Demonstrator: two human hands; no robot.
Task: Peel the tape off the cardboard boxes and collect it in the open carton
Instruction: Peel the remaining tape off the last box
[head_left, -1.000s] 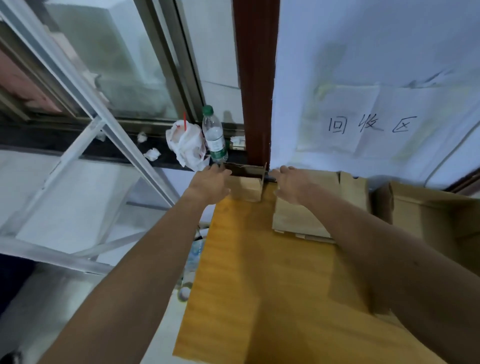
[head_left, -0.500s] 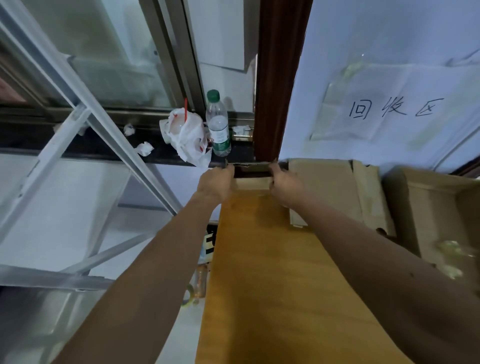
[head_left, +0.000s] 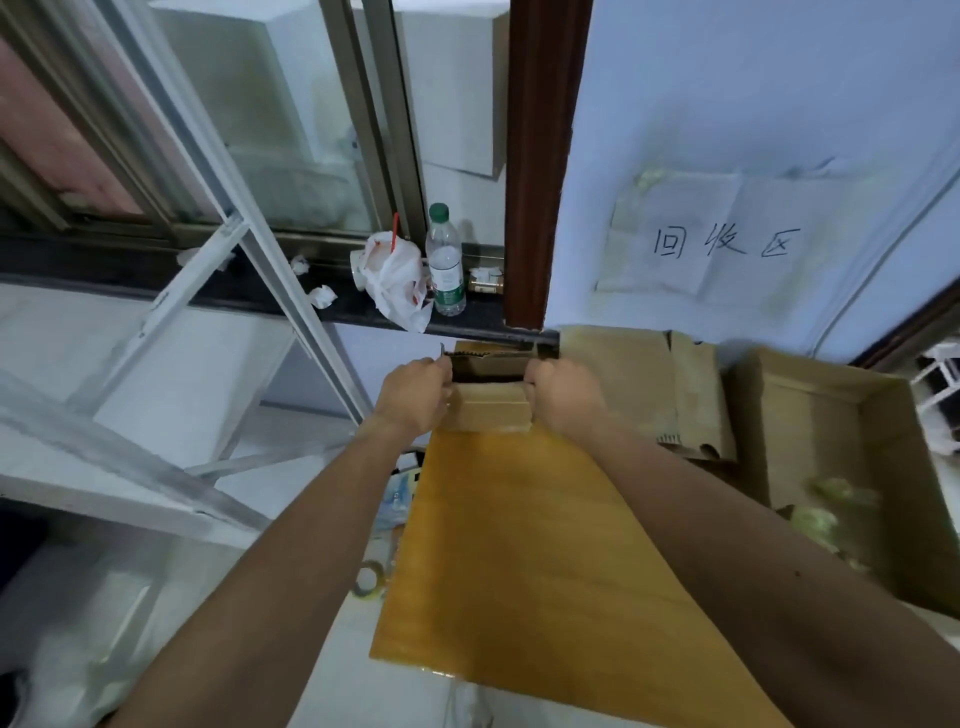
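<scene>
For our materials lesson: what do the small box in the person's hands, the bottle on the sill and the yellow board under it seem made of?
Small box: matt brown corrugated cardboard; wavy edge at its open top.
Bottle: clear, glossy, probably plastic; green cap.
Yellow board: faint grain, slight sheen; wood or laminate, unclear which.

A: What stands by the window?
B: A clear plastic water bottle with a green cap (head_left: 445, 260), upright on the dark window sill (head_left: 104, 267).
A: And to its left?
B: Just beside it is a crumpled white plastic bag with a red straw (head_left: 392, 280). Further left lies a small wad of white paper (head_left: 323, 297).
A: To its right?
B: A dark brown wooden post (head_left: 535, 156), then a white paper sheet with black handwritten characters (head_left: 717, 244).
A: Below it?
B: A yellow wooden tabletop (head_left: 519, 545).
</scene>
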